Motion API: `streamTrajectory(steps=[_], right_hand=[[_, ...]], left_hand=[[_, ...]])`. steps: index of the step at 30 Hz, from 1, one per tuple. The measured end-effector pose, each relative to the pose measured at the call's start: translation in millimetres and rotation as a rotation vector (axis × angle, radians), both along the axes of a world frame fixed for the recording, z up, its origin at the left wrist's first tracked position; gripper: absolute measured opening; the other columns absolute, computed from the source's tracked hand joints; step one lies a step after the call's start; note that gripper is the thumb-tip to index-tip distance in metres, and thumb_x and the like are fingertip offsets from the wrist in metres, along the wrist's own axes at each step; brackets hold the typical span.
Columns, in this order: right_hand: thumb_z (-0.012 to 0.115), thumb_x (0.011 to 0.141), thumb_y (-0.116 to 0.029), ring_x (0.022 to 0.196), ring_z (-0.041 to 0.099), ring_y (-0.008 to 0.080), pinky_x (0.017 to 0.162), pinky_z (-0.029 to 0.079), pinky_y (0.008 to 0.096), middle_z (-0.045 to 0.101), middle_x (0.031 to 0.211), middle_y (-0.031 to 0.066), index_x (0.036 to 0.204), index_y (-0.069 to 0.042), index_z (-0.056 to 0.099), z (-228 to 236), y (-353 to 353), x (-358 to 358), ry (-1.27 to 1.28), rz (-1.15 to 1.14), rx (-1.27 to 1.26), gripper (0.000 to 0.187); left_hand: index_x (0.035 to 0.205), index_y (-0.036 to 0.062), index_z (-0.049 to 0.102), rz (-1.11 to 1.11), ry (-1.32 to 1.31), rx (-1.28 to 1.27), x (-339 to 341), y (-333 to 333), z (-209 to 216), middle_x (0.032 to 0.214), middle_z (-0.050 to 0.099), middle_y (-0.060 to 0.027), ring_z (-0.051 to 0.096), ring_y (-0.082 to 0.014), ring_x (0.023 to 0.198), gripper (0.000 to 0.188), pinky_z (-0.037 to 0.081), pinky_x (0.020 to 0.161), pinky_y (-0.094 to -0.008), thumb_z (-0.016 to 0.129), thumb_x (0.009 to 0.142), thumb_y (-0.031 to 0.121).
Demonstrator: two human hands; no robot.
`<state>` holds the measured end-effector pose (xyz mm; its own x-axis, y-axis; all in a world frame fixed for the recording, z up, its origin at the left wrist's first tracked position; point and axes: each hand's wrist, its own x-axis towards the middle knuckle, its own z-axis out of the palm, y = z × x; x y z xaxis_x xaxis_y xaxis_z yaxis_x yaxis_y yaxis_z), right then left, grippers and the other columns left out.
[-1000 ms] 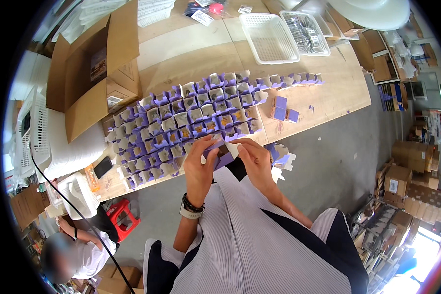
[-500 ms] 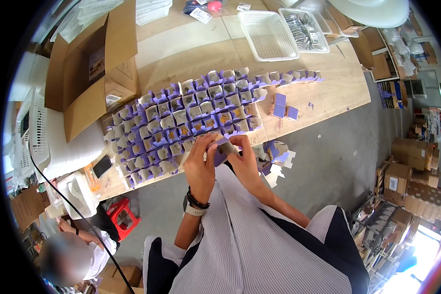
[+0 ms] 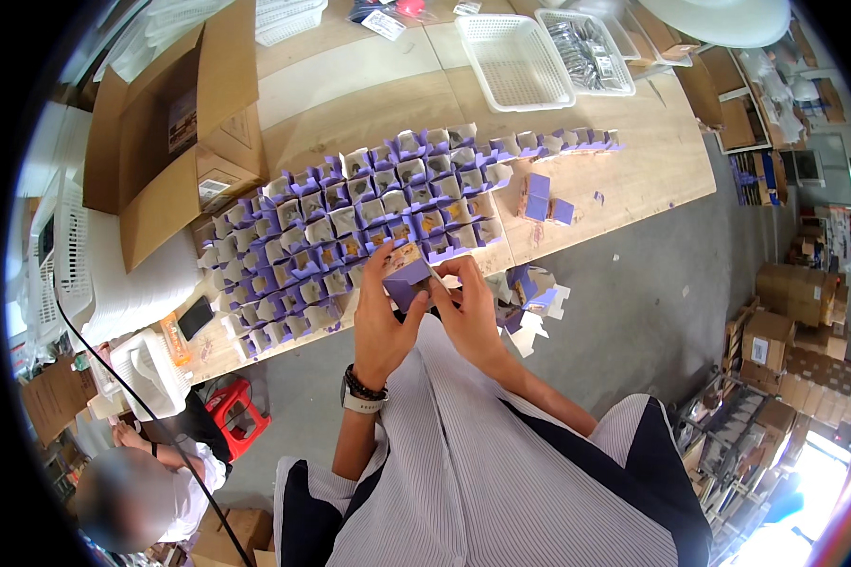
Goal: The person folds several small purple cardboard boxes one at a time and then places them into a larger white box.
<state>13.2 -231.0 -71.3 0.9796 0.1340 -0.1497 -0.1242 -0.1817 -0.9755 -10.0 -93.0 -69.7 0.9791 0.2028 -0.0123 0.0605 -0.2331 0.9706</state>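
Grey floor runs along the near edge of the wooden table [image 3: 652, 170], whose left end carries a big cardboard carton [image 3: 113, 142] with its flaps spread. I hold a small purple box [image 3: 408, 276] up in front of my body, by the table's near edge, tilted, with a printed face toward the far edge. My left hand [image 3: 378, 326] is partly curled round its left side, thumb on the near side, fingers behind. My right hand [image 3: 471, 321] is bent nearly closed, its fingertips gathered at the box's right end; what they press there is too small to tell. Just beyond, rows of purple boxes [image 3: 293, 236] stand packed with their flaps up. Two closed boxes [image 3: 537, 197] rest apart from them, toward the right edge, and a white basket [image 3: 515, 61] sits by the far edge.
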Motion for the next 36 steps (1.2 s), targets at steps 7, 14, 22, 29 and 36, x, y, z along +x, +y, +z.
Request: streamTrajectory(steps=[7,14,22,29,36], right_hand=[[0.062,0.096,0.002,0.087,0.071,0.0218,0.072,0.06,0.032,0.06,0.097,0.0135,0.101,0.005,0.056,2.7,-2.6,-6.0,-0.364,0.092,-0.223,0.008],[0.063,0.095,-0.002,0.08,0.071,0.0341,0.07,0.062,0.0366,0.06,0.094,0.0172,0.098,0.007,0.055,4.9,-10.6,0.8,-0.134,0.001,-0.08,0.012],[0.064,0.09,-0.006,0.07,0.066,0.0403,0.059,0.054,0.0404,0.066,0.083,0.0225,0.086,0.004,0.062,-42.4,-11.6,-9.4,-0.107,0.13,-0.298,0.01],[0.06,0.088,-0.017,0.071,0.063,0.0472,0.062,0.051,0.0514,0.061,0.073,0.0261,0.077,0.002,0.062,-174.0,5.1,-34.0,0.05,0.317,-0.52,0.023],[0.052,0.093,-0.023,0.074,0.066,0.0444,0.068,0.05,0.0513,0.065,0.078,0.0265,0.084,0.003,0.065,-249.3,77.4,-57.2,0.191,0.345,-0.444,0.031]], left_hand=[[0.149,0.0021,0.032,-0.013,0.067,-0.168,-2.8,4.9,-23.9,0.15,0.044,-0.0168,0.051,-0.0286,0.133,0.068,0.045,0.105,-0.0362,0.058,0.087,-0.007],[0.155,0.0054,0.027,-0.343,0.063,-0.405,-7.8,37.0,-18.1,0.167,0.019,-0.014,0.014,-0.0281,0.156,0.075,0.01,0.126,-0.0423,0.05,0.084,-0.006],[0.159,0.005,0.022,-0.25,0.388,-0.548,-41.4,48.5,-50.1,0.168,0.017,-0.0151,0.016,-0.032,0.155,0.07,0.042,0.112,-0.0436,0.059,0.101,0.022],[0.156,0.0018,0.03,0.047,0.776,-0.36,-120.7,62.6,-143.9,0.156,0.039,-0.0177,0.042,-0.0321,0.142,0.065,0.051,0.101,-0.0411,0.053,0.105,0.036],[0.146,0.0008,0.046,0.237,0.886,-0.529,-157.0,76.9,-183.2,0.139,0.056,-0.0129,0.057,-0.0244,0.126,0.053,0.05,0.102,-0.0385,0.052,0.105,0.034]])
